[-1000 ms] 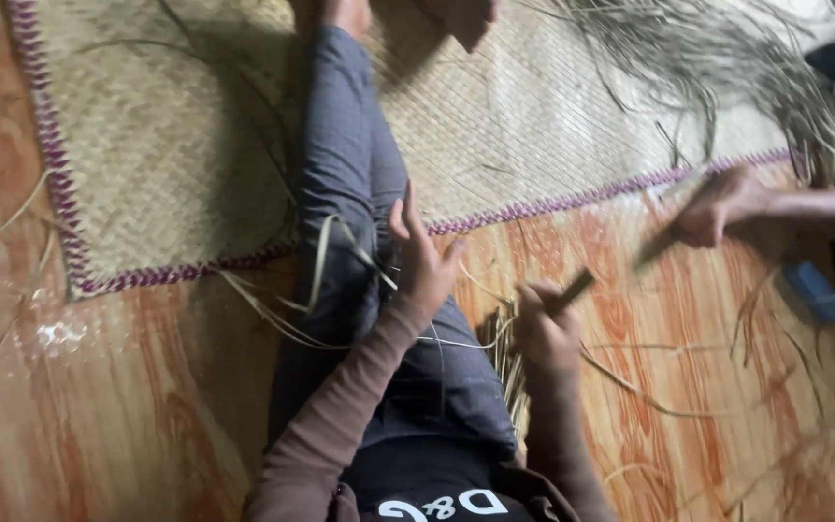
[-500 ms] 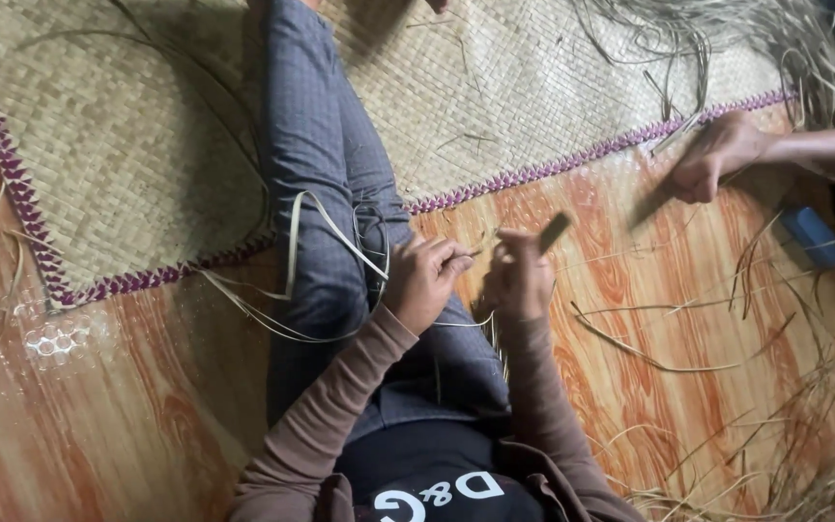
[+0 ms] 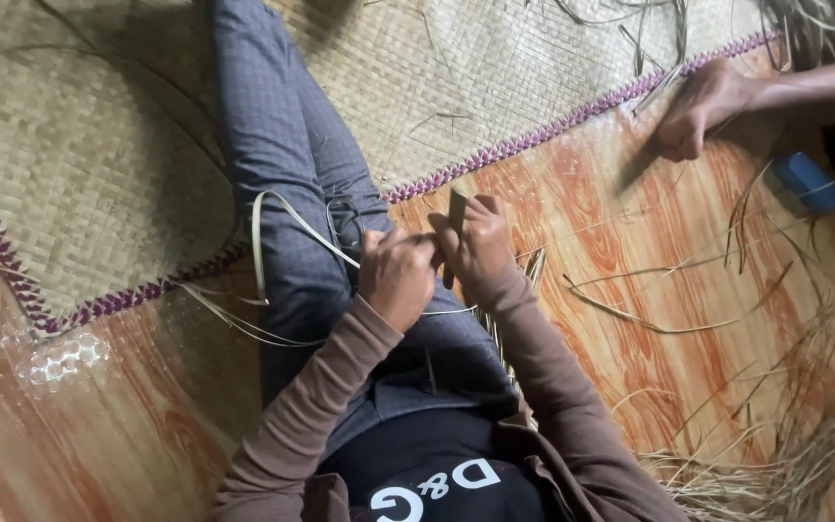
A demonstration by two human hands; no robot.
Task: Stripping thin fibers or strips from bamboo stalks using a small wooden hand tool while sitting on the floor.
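I sit on the floor with one leg in grey checked trousers [image 3: 282, 145] stretched across a woven straw mat [image 3: 79, 164]. My left hand [image 3: 398, 275] is closed on a long pale straw strip [image 3: 268, 242] that loops over my thigh. Close beside it, almost touching, my right hand [image 3: 480, 242] grips a small dark knife-like tool [image 3: 456, 211] that points upward, and also pinches the strip. Both hands hover just above my lap.
Another person's hand [image 3: 703, 106] at the upper right holds a dark blade over the wood-pattern floor [image 3: 630, 290]. A blue object [image 3: 806, 181] lies beside it. Loose straw is piled at the lower right [image 3: 775, 454] and scattered strips lie around. The mat has a purple braided edge [image 3: 533, 140].
My two hands have come together over my lap. The right hand with the tool moved toward the left one. The view shifted, and the other person's hand stays at the upper right.
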